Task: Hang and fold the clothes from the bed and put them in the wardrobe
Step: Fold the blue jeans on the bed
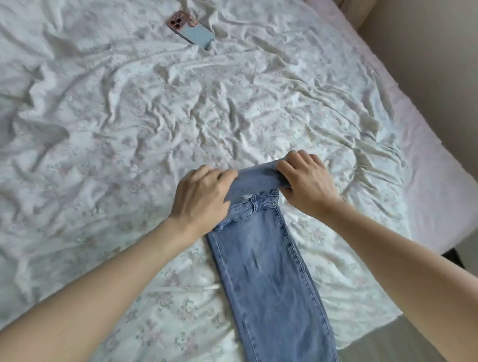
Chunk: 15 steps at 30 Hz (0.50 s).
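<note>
A: Where are the jeans (271,272) now?

B: Flat on the bed (124,112), already doubled leg over leg into one long strip. The waistband lies at the far end; the legs run back past the bed's near edge.

A: And the hands?

B: The left hand (200,198) and right hand (306,182) each grip a turned-over flap of denim at the waistband end, fingers curled round its edge, one at each side.

A: How will they handle?

B: My guess: denim is fairly heavy and stiff for cloth, so it should keep a fold and not slip. It isn't fragile. The side edges look best to hold, since the thick waistband seams will resist creasing.

A: Anything else near the jeans?

B: A phone (191,30) lies well beyond the waistband, up the bed.
</note>
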### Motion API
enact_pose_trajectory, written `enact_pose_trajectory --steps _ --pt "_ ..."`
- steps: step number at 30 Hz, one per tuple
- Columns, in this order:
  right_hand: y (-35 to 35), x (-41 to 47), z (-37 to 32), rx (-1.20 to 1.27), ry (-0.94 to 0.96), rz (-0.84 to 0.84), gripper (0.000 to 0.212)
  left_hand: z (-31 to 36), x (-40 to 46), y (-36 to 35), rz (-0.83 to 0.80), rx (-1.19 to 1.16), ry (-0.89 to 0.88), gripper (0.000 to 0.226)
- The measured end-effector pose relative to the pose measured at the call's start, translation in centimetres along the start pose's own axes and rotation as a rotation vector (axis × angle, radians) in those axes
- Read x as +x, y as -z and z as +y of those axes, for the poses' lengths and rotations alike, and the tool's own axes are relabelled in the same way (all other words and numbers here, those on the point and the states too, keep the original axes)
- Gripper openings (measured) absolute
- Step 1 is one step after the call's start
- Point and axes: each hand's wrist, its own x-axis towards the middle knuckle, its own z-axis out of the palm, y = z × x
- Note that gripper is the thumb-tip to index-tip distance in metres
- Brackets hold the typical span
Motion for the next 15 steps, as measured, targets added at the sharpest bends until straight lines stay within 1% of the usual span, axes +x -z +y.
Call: enact_pose_trajectory --steps 2,4,6,9,11,13,15 --pt "0.4 -2.5 -0.2 0.000 0.057 0.018 0.037 1.6 -2.2 0.3 -0.007 -0.043 -0.057 0.050" --pt "0.4 -4.8 -0.4 0.000 0.110 0.005 0.039 3.2 -4.5 -0.1 -0.037 -0.060 -0.104 0.054" --pt "-0.4 -7.7 -0.6 0.006 0.154 -0.035 0.041 4.9 -7.1 -0.8 -0.098 -0.053 -0.143 0.056" --pt "-2.3 -12.2 -1.2 0.024 0.153 -0.126 0.048 7.1 -10.5 -2.5 -0.172 -0.047 -0.151 0.060" --pt "-3.9 -14.9 -1.5 0.031 0.126 -0.167 0.059 8.5 -12.2 -4.1 -0.227 -0.044 -0.150 0.060" --pt "-5.5 -16.8 -1.9 0.015 0.109 -0.213 0.077 9.5 -13.6 -5.6 -0.297 -0.023 -0.151 0.059" --pt "-7.3 -18.2 -2.3 0.017 0.123 -0.260 0.086 10.0 -15.1 -7.1 -0.356 0.000 -0.122 0.059"
